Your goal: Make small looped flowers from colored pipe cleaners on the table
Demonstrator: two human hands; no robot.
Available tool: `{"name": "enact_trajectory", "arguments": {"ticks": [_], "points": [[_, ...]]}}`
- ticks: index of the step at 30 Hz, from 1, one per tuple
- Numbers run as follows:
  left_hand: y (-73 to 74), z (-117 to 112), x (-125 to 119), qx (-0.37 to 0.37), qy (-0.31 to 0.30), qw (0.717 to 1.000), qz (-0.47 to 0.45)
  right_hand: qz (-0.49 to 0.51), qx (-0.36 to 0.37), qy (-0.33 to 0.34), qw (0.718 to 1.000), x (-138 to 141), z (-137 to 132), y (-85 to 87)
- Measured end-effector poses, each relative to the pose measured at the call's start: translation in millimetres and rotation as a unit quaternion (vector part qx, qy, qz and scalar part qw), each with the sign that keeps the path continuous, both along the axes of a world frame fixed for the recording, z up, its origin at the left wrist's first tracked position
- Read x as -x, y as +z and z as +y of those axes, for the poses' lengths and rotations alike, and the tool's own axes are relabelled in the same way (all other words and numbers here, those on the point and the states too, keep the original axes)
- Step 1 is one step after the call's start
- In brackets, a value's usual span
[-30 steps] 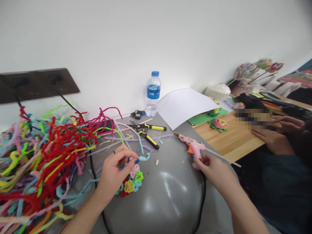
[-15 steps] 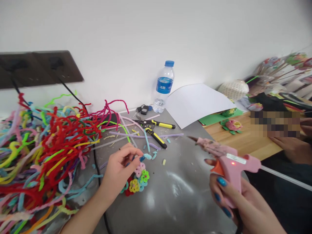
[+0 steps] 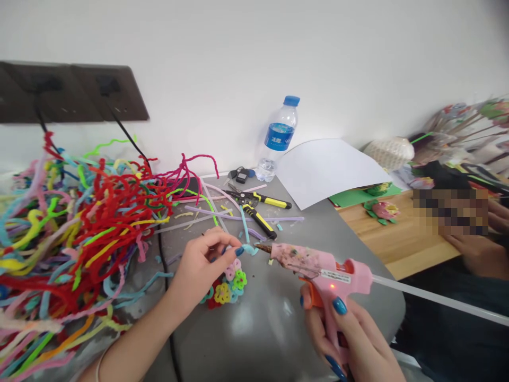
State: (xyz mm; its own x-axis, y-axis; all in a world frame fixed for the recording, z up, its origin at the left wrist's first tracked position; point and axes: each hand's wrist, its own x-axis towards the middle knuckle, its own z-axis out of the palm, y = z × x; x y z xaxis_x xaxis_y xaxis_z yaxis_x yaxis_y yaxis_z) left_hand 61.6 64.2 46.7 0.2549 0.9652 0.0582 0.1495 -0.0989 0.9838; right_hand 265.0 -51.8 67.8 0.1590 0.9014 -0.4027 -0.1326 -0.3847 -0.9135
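Observation:
My left hand [image 3: 199, 268] pinches a small light-blue pipe-cleaner piece [image 3: 248, 248] over the grey tabletop [image 3: 270, 329]. Just below that hand lies a cluster of little pipe-cleaner flowers [image 3: 226, 286] in pink, green, yellow and red. My right hand [image 3: 345, 339] grips the handle of a pink hot glue gun [image 3: 322, 265] with its red light on. The gun's nozzle points left and its tip sits right next to the blue piece. A clear glue stick [image 3: 437, 300] juts out of the gun's back to the right.
A big tangle of coloured pipe cleaners [image 3: 71, 233] fills the left side. Yellow-handled cutters [image 3: 258, 209], keys [image 3: 240, 174], a water bottle [image 3: 278, 138] and white paper [image 3: 326, 167] lie behind. Another person's hands [image 3: 477, 249] rest at a wooden table [image 3: 397, 233] on the right.
My right hand lifted the glue gun off the table and swung it left, bringing the nozzle up to the blue piece held by my left hand. The view shifted slightly.

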Motion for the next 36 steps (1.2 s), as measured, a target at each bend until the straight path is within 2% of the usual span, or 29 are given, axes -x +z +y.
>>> {"name": "enact_trajectory", "arguments": {"ticks": [9, 31, 36], "points": [[-1.9, -1.0, -0.3, -0.033, -0.004, 0.999, 0.001, 0.004, 0.003, 0.022, 1.0, 1.9, -1.1, 0.7], [-1.2, 0.9, 0.0, -0.04, 0.007, 0.999, -0.003, -0.019, 0.014, 0.025, 0.999, 1.3, 0.7, 4.9], [1.0, 1.5, 0.8, -0.045, 0.011, 0.999, 0.004, -0.023, -0.001, 0.029, 0.999, -3.6, -0.7, -1.5]]}}
